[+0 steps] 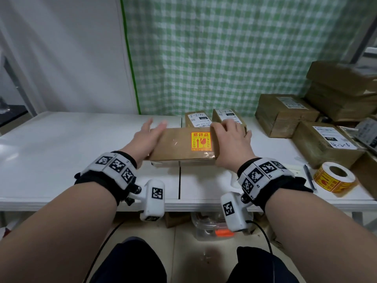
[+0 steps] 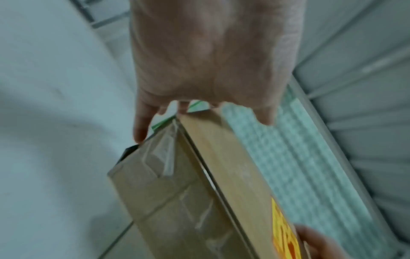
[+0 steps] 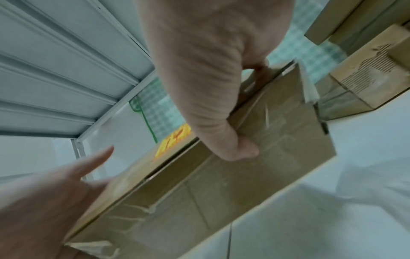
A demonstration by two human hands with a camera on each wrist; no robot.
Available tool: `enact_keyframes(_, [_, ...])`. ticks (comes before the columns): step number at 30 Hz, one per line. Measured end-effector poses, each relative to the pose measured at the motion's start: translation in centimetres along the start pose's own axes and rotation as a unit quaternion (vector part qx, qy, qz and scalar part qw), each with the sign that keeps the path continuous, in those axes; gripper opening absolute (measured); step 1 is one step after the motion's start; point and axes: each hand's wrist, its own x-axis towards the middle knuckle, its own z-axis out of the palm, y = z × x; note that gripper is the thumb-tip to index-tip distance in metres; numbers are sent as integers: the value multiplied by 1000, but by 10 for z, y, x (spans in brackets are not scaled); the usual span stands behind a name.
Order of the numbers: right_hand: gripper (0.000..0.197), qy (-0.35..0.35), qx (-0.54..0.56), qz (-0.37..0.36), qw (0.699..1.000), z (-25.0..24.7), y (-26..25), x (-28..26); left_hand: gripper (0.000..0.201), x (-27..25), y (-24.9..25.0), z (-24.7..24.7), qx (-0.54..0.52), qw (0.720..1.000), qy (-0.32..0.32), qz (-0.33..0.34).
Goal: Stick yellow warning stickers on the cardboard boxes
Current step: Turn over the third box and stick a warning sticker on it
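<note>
A flat cardboard box (image 1: 175,146) lies mid-table with a yellow warning sticker (image 1: 201,141) on its top, near the right end. My right hand (image 1: 230,137) grips that right end, fingers curled over the far edge and thumb (image 3: 239,150) on the near side. My left hand (image 1: 149,133) is at the left end with fingers straight, palm against the box (image 2: 168,189). The sticker (image 2: 286,234) shows at the bottom of the left wrist view. A roll of yellow stickers (image 1: 334,178) sits on the table at the right.
Two small labelled boxes (image 1: 214,118) stand just behind the held box. Larger cardboard boxes (image 1: 285,113) are stacked at the back right. A pen (image 1: 309,176) lies beside the roll. The white table (image 1: 61,152) stretches away to the left. A checked curtain hangs behind.
</note>
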Motion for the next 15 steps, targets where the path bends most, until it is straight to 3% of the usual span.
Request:
enact_keyframes(3, [78,92,18,-4,996,-5,5,3,79,0,0,-12,-191,974,-17,-119])
enact_keyframes(5, [75,146,27,-15,989,-5,7,6,76,-2,2,-13,-277,946,-63,-155])
enact_keyframes(7, [77,163,49,-16,985,-6,8,8,62,-7,4,-12,-317,929,-98,-166])
enact_keyframes(10, [81,168,74,2,983,-7,12,8,45,-13,7,-9,-322,924,-121,-166])
enact_keyframes(13, [90,154,107,34,982,-5,17,10,36,-13,7,-6,-350,925,-67,-131])
enact_keyframes(15, [89,132,121,46,983,-3,17,10,30,-11,8,-3,-405,907,-17,-112])
